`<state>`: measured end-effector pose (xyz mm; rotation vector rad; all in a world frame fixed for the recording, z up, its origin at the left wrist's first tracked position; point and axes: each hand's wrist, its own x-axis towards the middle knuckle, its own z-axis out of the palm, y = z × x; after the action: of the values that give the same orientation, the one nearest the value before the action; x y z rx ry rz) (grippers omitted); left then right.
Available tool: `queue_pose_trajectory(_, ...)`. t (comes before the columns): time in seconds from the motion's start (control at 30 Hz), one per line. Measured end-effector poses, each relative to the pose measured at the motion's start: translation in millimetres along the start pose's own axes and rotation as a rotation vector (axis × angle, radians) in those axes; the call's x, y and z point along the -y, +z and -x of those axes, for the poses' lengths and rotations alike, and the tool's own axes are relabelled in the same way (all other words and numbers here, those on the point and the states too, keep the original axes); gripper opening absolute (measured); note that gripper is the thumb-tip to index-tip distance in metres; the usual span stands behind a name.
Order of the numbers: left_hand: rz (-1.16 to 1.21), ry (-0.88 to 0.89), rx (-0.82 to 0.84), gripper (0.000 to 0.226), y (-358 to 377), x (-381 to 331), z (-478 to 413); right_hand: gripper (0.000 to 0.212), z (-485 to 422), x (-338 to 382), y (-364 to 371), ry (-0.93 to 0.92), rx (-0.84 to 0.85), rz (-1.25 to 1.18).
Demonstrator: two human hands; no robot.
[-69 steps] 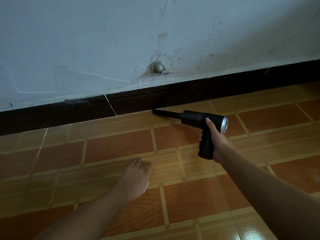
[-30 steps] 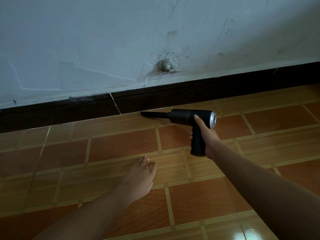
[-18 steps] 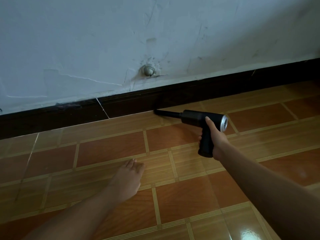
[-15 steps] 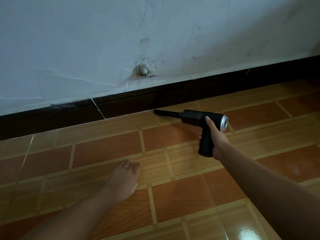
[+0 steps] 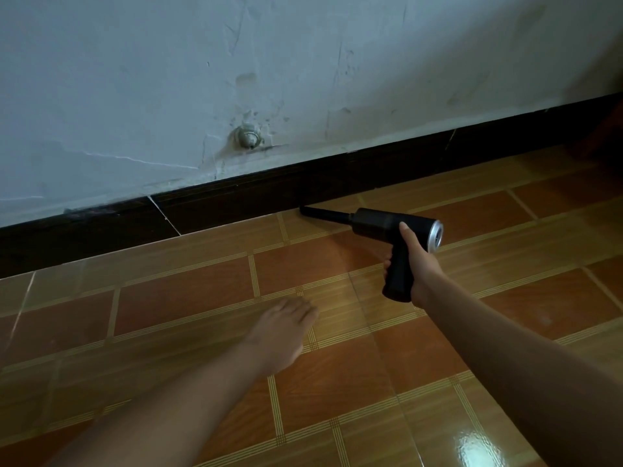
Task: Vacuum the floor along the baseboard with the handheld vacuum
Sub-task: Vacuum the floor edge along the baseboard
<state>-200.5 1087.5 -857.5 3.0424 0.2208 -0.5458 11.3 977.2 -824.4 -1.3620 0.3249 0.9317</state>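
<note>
**A:** Where is the handheld vacuum point(image 5: 394, 227)?

**B:** In the right hand point(image 5: 416, 264), whose fingers are wrapped round the pistol grip with the thumb lying up along the body. The body hangs low over the floor point(image 5: 185, 291). Its narrow nozzle point(image 5: 325, 214) slants down and to the left, so the tip sits right at the seam where the tiles meet the dark baseboard point(image 5: 236, 200).

**A:** Why hold it at that angle?

**B:** My guess is that dust collects in that corner. The thin nozzle reaches in where the fat body can't, and gripping it out from the wall point(image 5: 135, 79) keeps the knuckles off the board.

**A:** And the left hand point(image 5: 283, 332)?

**B:** It lies palm down on the tiles with straight fingers, grasping nothing, well apart from the vacuum. It's probably a prop for someone leaning low.

**A:** Is anything in the way?

**B:** A round metal fitting point(image 5: 248, 138) sticks out of the wall above the baseboard, but it's clear of the nozzle's line. The board runs on to both sides, and I can't tell which stretch is already clean.
</note>
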Motion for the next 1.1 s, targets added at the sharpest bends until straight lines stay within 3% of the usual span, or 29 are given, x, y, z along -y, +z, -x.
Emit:
queue_pose_trajectory(0.33,0.006,-0.006,0.080,0.065,-0.9,-15.0,-21.9,0.043,-2.2,-2.7,-8.9,-0.028,-0.008,-0.013)
queue_pose_trajectory(1.1,-0.096,0.012,0.089,0.067,-3.0,-20.4,-31.4,0.039,-0.9,5.0,-28.6,-0.077,-0.135,-0.079)
